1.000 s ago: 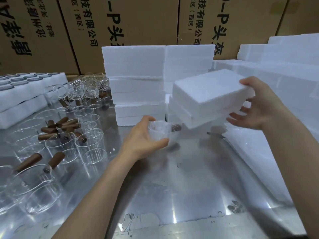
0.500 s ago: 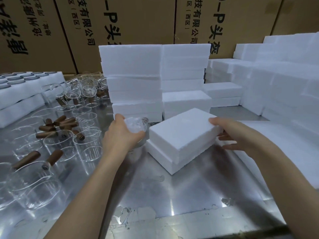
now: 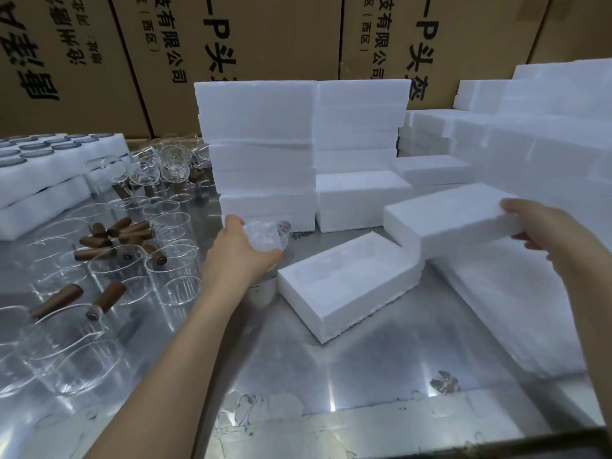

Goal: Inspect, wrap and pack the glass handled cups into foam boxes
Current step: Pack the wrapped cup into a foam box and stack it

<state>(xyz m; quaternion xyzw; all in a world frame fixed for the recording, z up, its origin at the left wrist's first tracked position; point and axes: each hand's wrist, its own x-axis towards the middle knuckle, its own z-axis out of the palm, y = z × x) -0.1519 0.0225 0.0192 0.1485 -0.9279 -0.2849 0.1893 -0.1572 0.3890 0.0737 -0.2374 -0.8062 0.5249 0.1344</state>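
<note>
Nearest to us on the steel table [image 3: 347, 369], our left hand [image 3: 238, 256] curls its fingers around a wrapped glass cup [image 3: 266, 238], cupping it from the side and holding it just left of the open foam box base [image 3: 347, 283]. We judge the wrap step for this cup done, since crinkled clear film seems to cover it, though we cannot tell how fully. The base lies on the table with its moulded hollow facing up and, as far as we can see, nothing in it. Our right hand [image 3: 543, 233] grips the foam lid [image 3: 450, 215] by its right end, fingers under and thumb over, the lid raised clear and off to the right of the base. So the box is open and the cup is not yet packed.

Further left, many bare wooden-handled glass cups [image 3: 109, 276] crowd the table, which suggests most of the job remains. Beyond them sits a foam tray of round lids [image 3: 43, 150]. Behind the base rise stacked closed foam boxes [image 3: 261, 150]; we cannot tell whether they are filled. Cardboard cartons [image 3: 265, 44] line the back.
</note>
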